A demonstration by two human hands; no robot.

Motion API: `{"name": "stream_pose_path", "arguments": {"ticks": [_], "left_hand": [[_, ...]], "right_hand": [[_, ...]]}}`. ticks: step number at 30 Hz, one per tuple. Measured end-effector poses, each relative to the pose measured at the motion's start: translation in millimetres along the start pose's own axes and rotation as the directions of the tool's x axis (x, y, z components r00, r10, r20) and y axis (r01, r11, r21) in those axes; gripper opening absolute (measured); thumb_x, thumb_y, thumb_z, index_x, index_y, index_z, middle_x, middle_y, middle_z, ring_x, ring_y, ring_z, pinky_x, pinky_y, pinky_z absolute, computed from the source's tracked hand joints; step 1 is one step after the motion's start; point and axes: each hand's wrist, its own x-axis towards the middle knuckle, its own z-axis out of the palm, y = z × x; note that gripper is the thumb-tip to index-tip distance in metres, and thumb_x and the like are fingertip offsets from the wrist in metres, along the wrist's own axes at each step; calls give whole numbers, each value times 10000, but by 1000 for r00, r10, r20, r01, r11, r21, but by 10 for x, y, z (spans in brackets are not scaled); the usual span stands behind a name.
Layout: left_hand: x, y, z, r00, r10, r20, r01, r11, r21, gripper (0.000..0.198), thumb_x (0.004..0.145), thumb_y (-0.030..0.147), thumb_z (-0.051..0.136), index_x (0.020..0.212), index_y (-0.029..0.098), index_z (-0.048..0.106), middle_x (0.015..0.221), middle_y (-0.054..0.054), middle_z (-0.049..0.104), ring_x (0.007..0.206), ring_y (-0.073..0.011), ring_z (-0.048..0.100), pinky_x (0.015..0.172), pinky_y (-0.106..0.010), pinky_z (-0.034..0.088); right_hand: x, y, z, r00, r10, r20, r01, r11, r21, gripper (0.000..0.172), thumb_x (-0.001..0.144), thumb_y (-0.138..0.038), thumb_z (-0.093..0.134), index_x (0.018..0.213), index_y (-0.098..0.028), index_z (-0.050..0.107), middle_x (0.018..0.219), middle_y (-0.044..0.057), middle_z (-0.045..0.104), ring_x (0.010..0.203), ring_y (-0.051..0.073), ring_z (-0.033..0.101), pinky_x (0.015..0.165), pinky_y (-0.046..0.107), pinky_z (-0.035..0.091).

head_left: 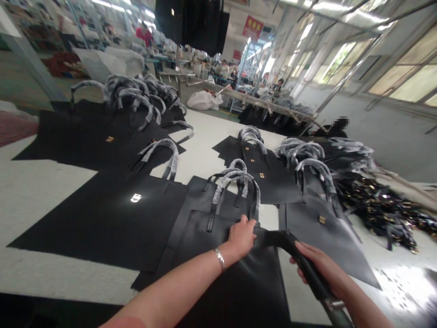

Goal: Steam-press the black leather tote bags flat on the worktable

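Note:
My left hand (241,238), with a silver bracelet at the wrist, is closed at the top edge of a black handbag panel (211,246), by the foot of its plastic-wrapped handle (235,175). The exact grip of its fingertips is partly hidden. In my right hand (319,262) is a black curved nozzle (300,259) with a metal clamp at its lower end. Its blurred tip points left, close to my left hand and over the panel's upper edge. Left of these lies another black bag panel (102,218) with a shiny metal lock plate (135,198).
Several black bag pieces (78,132) with wrapped handles are stacked at the back left. More lie at the back right (269,177) and right (317,223). A heap of black straps with gold hardware (385,205) rests on the pale table (34,191). Black pieces (193,23) hang overhead.

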Motion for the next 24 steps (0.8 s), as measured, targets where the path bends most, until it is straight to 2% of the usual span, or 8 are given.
{"name": "stream_pose_path", "arguments": {"ticks": [4, 9, 12, 14, 17, 19, 22, 24], "left_hand": [[10, -7, 5, 1000, 9, 2, -9, 1000, 8, 292, 808, 293, 615, 1094, 285, 556, 1086, -31, 479, 816, -179, 617, 736, -300, 476], [60, -12, 10, 999, -36, -29, 34, 998, -51, 378, 742, 286, 676, 1097, 271, 548, 1071, -36, 520, 840, -201, 618, 730, -299, 468], [78, -21, 1, 993, -92, -74, 84, 991, -101, 565, 678, 362, 738, 1163, 211, 488, 1061, -66, 555, 898, -224, 605, 763, -301, 460], [78, -37, -12, 978, -156, -136, 125, 969, -214, 620, 645, 421, 758, 1146, 176, 487, 993, -67, 585, 863, -213, 602, 736, -285, 453], [76, -69, -66, 951, -260, -167, 126, 822, -556, 453, 609, 497, 757, 847, 160, 569, 707, -13, 566, 646, -168, 568, 576, -248, 404], [80, -71, -156, 955, -267, -127, 103, 703, -703, 461, 660, 598, 671, 610, 175, 496, 524, 20, 463, 491, -133, 494, 473, -233, 333], [88, 41, -428, 964, -246, -99, 79, 624, -777, 570, 792, 715, 397, 542, 203, 384, 432, 45, 350, 378, -103, 394, 400, -225, 267], [78, 232, -704, 975, -201, -95, 16, 490, -872, 570, 825, 712, 335, 558, 208, 344, 440, 55, 323, 369, -89, 356, 391, -220, 259]], "right_hand": [[107, -119, -44, 998, 9, 56, -9, 1000, 2, 287, 855, -432, 595, 973, -178, 539, 675, 33, 657, 434, 129, 569, 368, 214, 457], [4, -24, -136, 995, 76, 66, -78, 997, 22, 302, 849, -435, 602, 986, -172, 546, 677, 37, 656, 440, 134, 565, 374, 226, 466], [13, 6, -33, 1000, -24, -11, 24, 999, 47, 310, 836, -428, 627, 1005, -181, 547, 661, 21, 647, 435, 131, 561, 376, 228, 464], [13, -5, 34, 992, -94, -85, 99, 993, 61, 330, 829, -438, 638, 1035, -199, 540, 662, 3, 642, 452, 126, 570, 401, 226, 477], [-98, -1, 24, 974, -164, -158, 180, 979, 94, 378, 803, -465, 667, 1062, -224, 535, 699, -11, 651, 488, 121, 581, 435, 227, 492], [-246, 58, -50, 967, -170, -190, 195, 973, 123, 410, 776, -488, 689, 1054, -225, 539, 716, -8, 660, 495, 124, 578, 439, 235, 493], [-498, 234, -169, 971, -118, -207, 152, 976, 156, 466, 752, -518, 699, 1080, -230, 535, 721, -11, 658, 507, 131, 579, 447, 238, 490], [-645, 377, -223, 973, -100, -207, 130, 982, 135, 544, 726, -499, 729, 1153, -241, 510, 710, -22, 648, 522, 139, 589, 455, 233, 486]]}}
